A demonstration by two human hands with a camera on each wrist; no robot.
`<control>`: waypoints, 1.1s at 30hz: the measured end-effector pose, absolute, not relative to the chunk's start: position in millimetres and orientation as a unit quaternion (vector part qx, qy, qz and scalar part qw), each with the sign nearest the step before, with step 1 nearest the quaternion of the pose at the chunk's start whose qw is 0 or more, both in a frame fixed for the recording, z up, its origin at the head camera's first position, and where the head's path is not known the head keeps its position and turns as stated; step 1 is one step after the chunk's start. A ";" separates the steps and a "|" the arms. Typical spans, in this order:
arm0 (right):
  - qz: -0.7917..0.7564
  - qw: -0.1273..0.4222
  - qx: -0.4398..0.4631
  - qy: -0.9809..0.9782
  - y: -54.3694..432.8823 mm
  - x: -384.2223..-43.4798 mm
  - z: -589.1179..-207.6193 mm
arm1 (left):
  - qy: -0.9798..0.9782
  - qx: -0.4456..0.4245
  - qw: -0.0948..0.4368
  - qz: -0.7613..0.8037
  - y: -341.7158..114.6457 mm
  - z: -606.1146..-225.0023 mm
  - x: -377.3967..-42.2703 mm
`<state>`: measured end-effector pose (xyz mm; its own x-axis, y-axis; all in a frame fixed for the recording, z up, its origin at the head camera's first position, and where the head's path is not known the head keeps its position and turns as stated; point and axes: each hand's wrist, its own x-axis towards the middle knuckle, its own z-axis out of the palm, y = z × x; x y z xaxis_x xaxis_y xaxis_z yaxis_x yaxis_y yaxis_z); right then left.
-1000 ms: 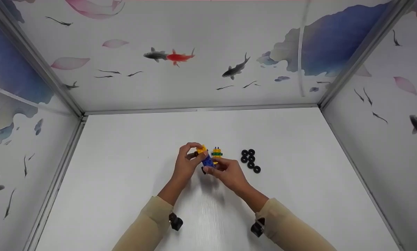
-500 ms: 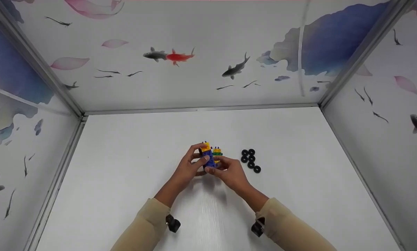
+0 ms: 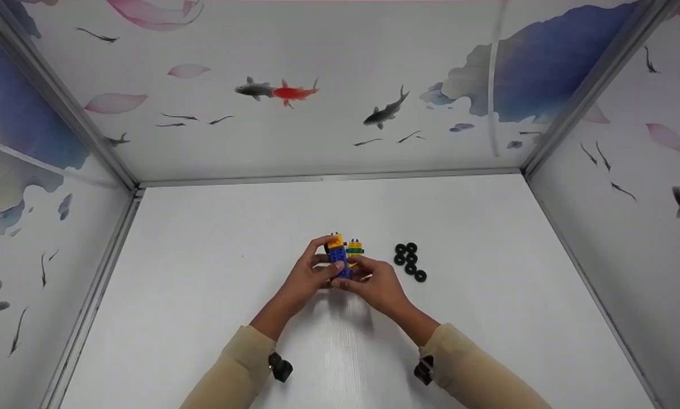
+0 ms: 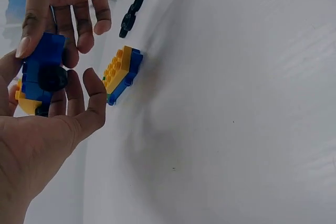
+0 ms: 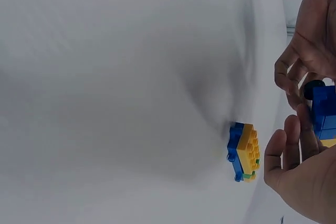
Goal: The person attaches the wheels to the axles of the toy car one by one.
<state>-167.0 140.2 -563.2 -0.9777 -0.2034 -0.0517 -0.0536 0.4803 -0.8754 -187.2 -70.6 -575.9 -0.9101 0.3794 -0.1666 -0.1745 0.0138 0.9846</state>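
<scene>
Both hands hold a toy car of blue and yellow building blocks above the white table. My left hand grips its left side, index finger at the yellow end and thumb on the blue face. My right hand pinches the blue end nearest me. The left wrist view shows a black wheel on the car's blue side, between the fingers of both hands. Just beyond my right hand, a second block build in yellow, green and blue stands on the table, partly hidden; blue wheel mounts show along its base.
Several loose black tyres lie in a cluster to the right of my right hand. Printed walls with fish and petals enclose the white table at the back and both sides. Each wrist wears a small black camera.
The toy car has turned from a slant to nearly straight, yellow end away from me. My left hand has shifted its hold on it; my right hand has barely moved.
</scene>
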 end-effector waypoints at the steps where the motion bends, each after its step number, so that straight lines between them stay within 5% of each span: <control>1: -0.501 0.075 -0.083 0.858 142.1 -166.8 -563.4 | 0.684 0.075 0.196 0.699 -71.1 -576.1 -187.3; 33: -0.241 -0.006 -0.005 0.971 254.7 -174.7 -591.6 | 0.678 0.036 0.197 0.707 -78.4 -582.1 -187.0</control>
<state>-174.7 254.7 -591.6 -0.9999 -0.0071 0.0148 -0.0132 0.8839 -0.4674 -187.0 -78.4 -582.1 -0.9197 0.3276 -0.2164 -0.2298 -0.0022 0.9732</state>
